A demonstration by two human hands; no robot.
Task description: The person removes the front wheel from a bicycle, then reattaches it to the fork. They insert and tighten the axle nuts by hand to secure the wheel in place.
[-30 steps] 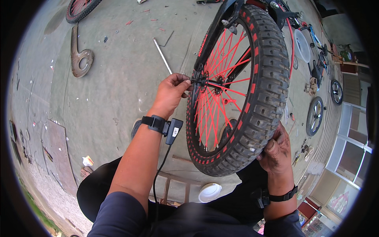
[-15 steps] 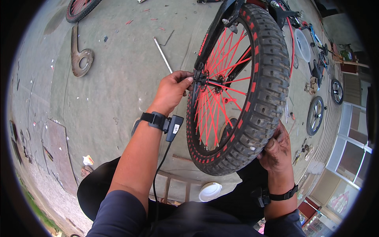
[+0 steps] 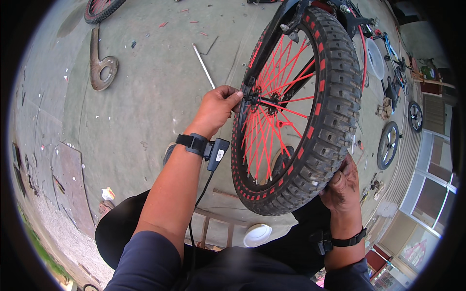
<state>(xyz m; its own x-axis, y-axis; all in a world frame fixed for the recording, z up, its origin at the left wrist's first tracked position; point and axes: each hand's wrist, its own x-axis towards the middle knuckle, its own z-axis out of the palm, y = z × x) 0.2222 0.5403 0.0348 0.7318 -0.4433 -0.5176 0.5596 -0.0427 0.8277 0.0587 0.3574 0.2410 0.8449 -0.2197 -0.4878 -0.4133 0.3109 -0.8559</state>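
The left hand (image 3: 216,109) reaches forward with the forearm stretched out and a black strap with a small device at the wrist; its fingertips are pinched narrow on the axle end at the hub (image 3: 253,98) of a bicycle wheel (image 3: 310,111). The right hand (image 3: 343,186) comes up from below with the wrist bent, fingers curled against the knobby black tyre (image 3: 335,97) at its lower right edge, steadying it. The wheel stands upright in a black fork (image 3: 272,48), directly ahead of the person and between the two hands, with red spokes and red marks along the tyre wall. One such wheel is in hand; three more wheels lie about: one at the top left (image 3: 102,7) and two smaller ones at the right (image 3: 388,144) (image 3: 415,116). One metal rod (image 3: 204,65), one curved chain guard (image 3: 99,65) and one white round lid (image 3: 257,234) lie on the ground. The surface is a bare concrete floor (image 3: 145,106), outdoors, littered with small scraps, with a glazed shopfront (image 3: 432,189) at the right.
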